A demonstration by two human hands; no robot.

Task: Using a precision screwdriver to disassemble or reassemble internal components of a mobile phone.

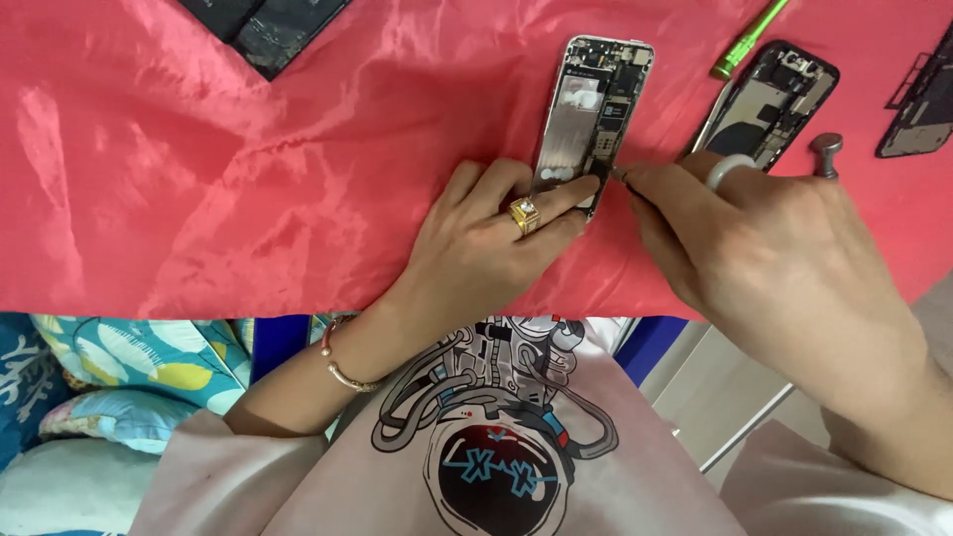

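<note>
An opened silver phone body [594, 99] lies on a red satin cloth [248, 179], its inner parts showing. My left hand [486, 233], with a gold ring, presses flat on the phone's near end and holds it down. My right hand [754, 248], wearing a pale ring, pinches a thin metal tool [619, 175] whose tip touches the phone's lower right edge. Most of that tool is hidden inside my fingers.
A second opened phone [772, 99] lies to the right, with a green screwdriver [747, 40] above it and a small metal knob-shaped tool [825, 151] beside it. Dark phone parts sit at the far right [918, 99] and top left [263, 25]. Patterned cushions [119, 367] lie below the cloth edge.
</note>
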